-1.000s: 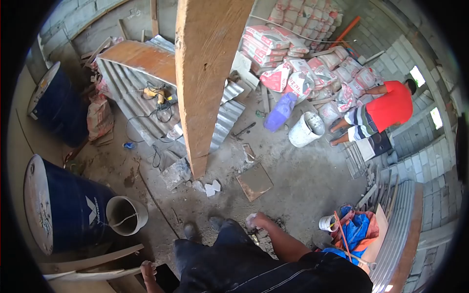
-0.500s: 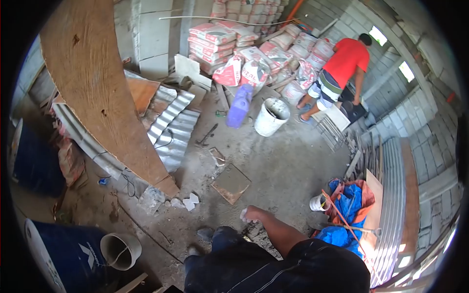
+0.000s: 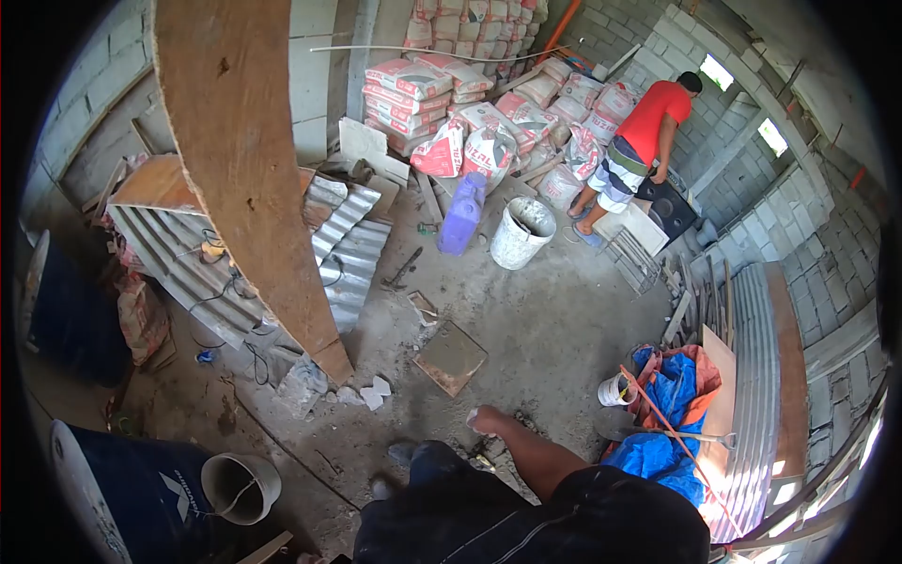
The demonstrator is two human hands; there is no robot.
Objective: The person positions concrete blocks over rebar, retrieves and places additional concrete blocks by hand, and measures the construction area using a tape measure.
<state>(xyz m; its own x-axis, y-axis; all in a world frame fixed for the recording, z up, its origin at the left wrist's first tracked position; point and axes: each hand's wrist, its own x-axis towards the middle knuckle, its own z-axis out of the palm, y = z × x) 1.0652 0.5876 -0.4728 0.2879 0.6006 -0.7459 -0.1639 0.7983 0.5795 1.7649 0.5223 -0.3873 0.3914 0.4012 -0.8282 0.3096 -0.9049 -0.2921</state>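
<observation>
My right hand (image 3: 485, 420) hangs low in front of my body, just above the dusty floor. Its fingers look curled and pale with dust, and whether something is in them is too small to tell. The nearest thing to it is a square slab (image 3: 450, 358) lying on the floor, with pale broken pieces (image 3: 375, 393) to its left. Of my left hand, only a faint bit may show at the bottom edge, too little to make out. A wooden post (image 3: 246, 188) stands to the left.
A person in a red shirt (image 3: 654, 122) bends near stacked cement bags (image 3: 409, 80). A white bucket (image 3: 520, 235) and purple container (image 3: 462, 214) stand mid-floor. Blue drums (image 3: 141, 489) and a grey pail (image 3: 241, 489) are left. A shovel (image 3: 676, 434) lies over blue tarp (image 3: 658, 458) at right.
The view has swung right, and my left hand has dropped out of clear view. My right hand stays low. The person in red has turned and reached down toward a black object.
</observation>
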